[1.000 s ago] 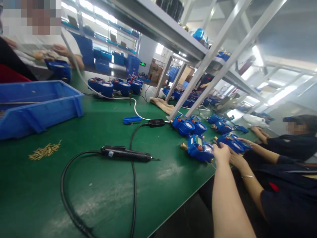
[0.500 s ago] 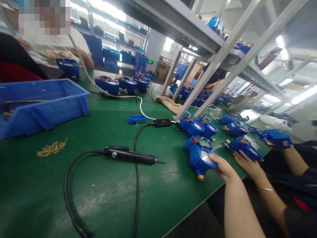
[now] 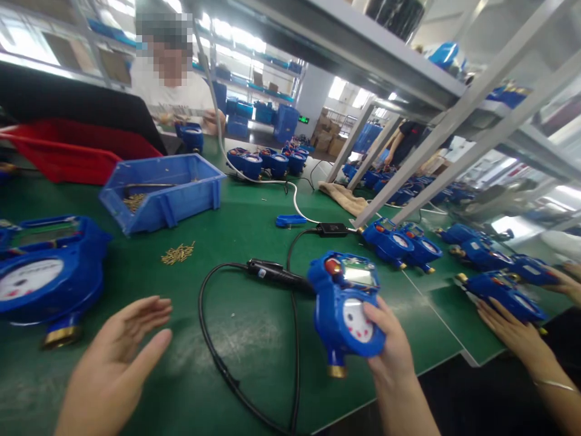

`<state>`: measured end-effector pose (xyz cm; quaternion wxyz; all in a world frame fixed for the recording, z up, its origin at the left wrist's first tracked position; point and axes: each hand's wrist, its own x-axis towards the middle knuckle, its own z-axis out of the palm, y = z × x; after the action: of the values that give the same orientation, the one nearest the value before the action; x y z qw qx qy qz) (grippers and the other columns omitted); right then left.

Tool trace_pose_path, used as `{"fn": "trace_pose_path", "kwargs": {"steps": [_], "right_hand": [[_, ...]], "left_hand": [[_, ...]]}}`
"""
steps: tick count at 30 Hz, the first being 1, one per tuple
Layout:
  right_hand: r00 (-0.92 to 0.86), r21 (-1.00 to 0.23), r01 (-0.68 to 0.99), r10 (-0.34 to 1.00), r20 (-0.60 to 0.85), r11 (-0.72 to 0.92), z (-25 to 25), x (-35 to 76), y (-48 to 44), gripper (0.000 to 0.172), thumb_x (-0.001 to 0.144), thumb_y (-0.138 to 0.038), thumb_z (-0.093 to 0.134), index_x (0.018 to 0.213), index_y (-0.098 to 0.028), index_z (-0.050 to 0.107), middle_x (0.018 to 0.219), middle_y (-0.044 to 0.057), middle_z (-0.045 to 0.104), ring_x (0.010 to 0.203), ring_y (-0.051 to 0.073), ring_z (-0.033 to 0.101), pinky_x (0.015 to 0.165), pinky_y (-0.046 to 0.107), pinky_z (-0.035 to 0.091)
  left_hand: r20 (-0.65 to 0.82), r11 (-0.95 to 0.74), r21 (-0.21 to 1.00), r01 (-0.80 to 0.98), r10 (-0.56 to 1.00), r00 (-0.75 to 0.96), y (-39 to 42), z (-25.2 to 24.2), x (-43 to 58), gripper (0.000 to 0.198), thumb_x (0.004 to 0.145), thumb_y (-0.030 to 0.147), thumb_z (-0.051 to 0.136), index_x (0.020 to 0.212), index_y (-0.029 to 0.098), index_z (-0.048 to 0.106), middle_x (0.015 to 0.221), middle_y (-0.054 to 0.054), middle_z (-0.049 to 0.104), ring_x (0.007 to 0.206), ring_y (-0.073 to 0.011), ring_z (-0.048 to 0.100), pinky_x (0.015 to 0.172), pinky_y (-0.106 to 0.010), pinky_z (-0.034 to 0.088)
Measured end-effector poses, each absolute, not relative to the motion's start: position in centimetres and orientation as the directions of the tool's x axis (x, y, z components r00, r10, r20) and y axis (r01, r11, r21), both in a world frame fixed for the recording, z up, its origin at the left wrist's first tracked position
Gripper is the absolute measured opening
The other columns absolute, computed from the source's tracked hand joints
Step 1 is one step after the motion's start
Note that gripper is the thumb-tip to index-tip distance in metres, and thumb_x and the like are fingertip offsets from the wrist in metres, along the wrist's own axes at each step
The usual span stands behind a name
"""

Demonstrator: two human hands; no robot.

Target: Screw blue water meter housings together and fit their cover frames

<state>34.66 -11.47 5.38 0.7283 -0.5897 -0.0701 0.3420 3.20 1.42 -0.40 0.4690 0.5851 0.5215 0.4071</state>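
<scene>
My right hand [image 3: 389,350] grips a blue water meter [image 3: 347,310] with a white dial and brass ends, lifted just above the green table [image 3: 254,327]. My left hand [image 3: 118,357] hovers open over the table at the lower left, holding nothing. Just left of it lies another blue water meter [image 3: 43,275]. A black electric screwdriver [image 3: 276,275] lies between my hands, its tip hidden behind the held meter and its black cable [image 3: 213,351] looping toward me.
A pile of brass screws [image 3: 178,253] lies beside a blue bin [image 3: 158,189]. Several blue meters [image 3: 399,241] sit to the right by slanted shelf struts [image 3: 422,157]. A co-worker's hand [image 3: 512,333] rests on a meter [image 3: 503,289]. Another person works at the far end.
My right hand has picked up the blue meter and brought it left toward me, in front of the screwdriver tip. My left hand has come into view, and the view has swung left.
</scene>
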Motion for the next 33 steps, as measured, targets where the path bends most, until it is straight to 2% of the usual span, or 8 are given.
{"fn": "trace_pose_path", "kwargs": {"steps": [6,10,16,20,22,23,27,33], "right_hand": [[0.290,-0.759,-0.650,0.911,-0.293,-0.037,4.3,20.4,-6.6,0.065,0.053,-0.019,0.073,0.114,-0.013,0.051,0.092,0.010,0.070,0.071,0.021,0.067,0.066,0.030,0.051],[0.218,-0.716,-0.692,0.921,-0.323,-0.088,2.1,15.4,-4.7,0.081,0.052,-0.019,0.074,0.125,-0.013,0.040,0.100,0.010,0.068,0.085,0.025,0.066,0.078,0.035,0.049],[0.220,-0.774,-0.605,0.894,-0.389,-0.188,1.0,13.3,-4.5,0.083,0.059,-0.027,0.074,0.129,-0.018,0.032,0.115,0.011,0.062,0.102,0.027,0.061,0.091,0.041,0.045],[0.150,-0.950,-0.109,0.940,-0.305,-0.291,2.8,17.8,-3.2,0.051,0.076,-0.041,0.059,0.119,-0.016,0.049,0.108,0.012,0.065,0.093,0.024,0.065,0.081,0.040,0.051],[0.304,-0.861,0.426,0.940,-0.155,-0.279,4.1,22.3,-0.7,0.041,0.076,-0.040,0.057,0.110,-0.016,0.058,0.101,0.010,0.067,0.074,0.020,0.067,0.068,0.036,0.055],[0.402,-0.800,0.521,0.912,-0.075,-0.296,4.7,24.8,1.0,0.043,0.077,-0.036,0.058,0.114,-0.015,0.055,0.107,0.012,0.065,0.077,0.021,0.066,0.073,0.038,0.053],[0.550,-0.599,0.707,0.825,0.131,-0.376,5.1,33.4,9.0,0.047,0.080,-0.020,0.060,0.124,-0.012,0.047,0.134,0.017,0.043,0.114,0.027,0.049,0.101,0.047,0.034],[0.527,-0.443,0.790,0.840,0.133,-0.425,1.4,38.1,15.3,0.032,0.087,-0.030,0.054,0.116,-0.016,0.052,0.121,0.010,0.052,0.105,0.022,0.054,0.088,0.044,0.046]], "left_hand": [[-0.014,0.024,1.000,-0.019,0.913,0.407,1.7,2.1,2.9,0.080,0.067,0.054,0.065,0.133,0.025,0.033,0.140,-0.010,0.042,0.129,-0.0309,0.038,0.106,-0.044,0.035],[-0.086,0.115,0.992,-0.049,0.911,0.403,2.7,2.0,0.9,0.087,0.058,0.055,0.072,0.131,0.024,0.037,0.142,-0.010,0.039,0.125,-0.0350,0.042,0.094,-0.038,0.047],[-0.208,0.249,0.967,-0.043,0.880,0.426,3.8,0.6,-0.4,0.082,0.059,0.038,0.076,0.127,0.019,0.035,0.123,-0.012,0.057,0.106,-0.0301,0.059,0.088,-0.034,0.049],[-0.194,0.250,0.966,-0.067,0.871,0.451,4.0,0.1,-0.2,0.078,0.061,0.037,0.075,0.126,0.021,0.034,0.122,-0.011,0.057,0.108,-0.0284,0.058,0.089,-0.033,0.048],[-0.192,0.249,0.966,-0.070,0.872,0.450,3.9,0.0,-0.2,0.078,0.062,0.038,0.075,0.126,0.021,0.033,0.124,-0.011,0.055,0.108,-0.0284,0.057,0.089,-0.033,0.048],[-0.188,0.244,0.967,-0.070,0.875,0.446,3.9,-0.1,-0.2,0.079,0.062,0.039,0.074,0.127,0.022,0.033,0.126,-0.011,0.054,0.109,-0.0287,0.056,0.090,-0.033,0.047],[-0.139,0.187,0.979,-0.075,0.895,0.424,3.8,-0.4,-0.3,0.080,0.063,0.042,0.073,0.129,0.023,0.033,0.136,-0.011,0.044,0.117,-0.0310,0.050,0.094,-0.036,0.044],[-0.080,0.140,0.983,-0.115,0.906,0.416,4.2,-1.1,-0.5,0.088,0.058,0.053,0.073,0.131,0.022,0.034,0.139,-0.013,0.040,0.121,-0.0334,0.046,0.097,-0.038,0.041]]}}
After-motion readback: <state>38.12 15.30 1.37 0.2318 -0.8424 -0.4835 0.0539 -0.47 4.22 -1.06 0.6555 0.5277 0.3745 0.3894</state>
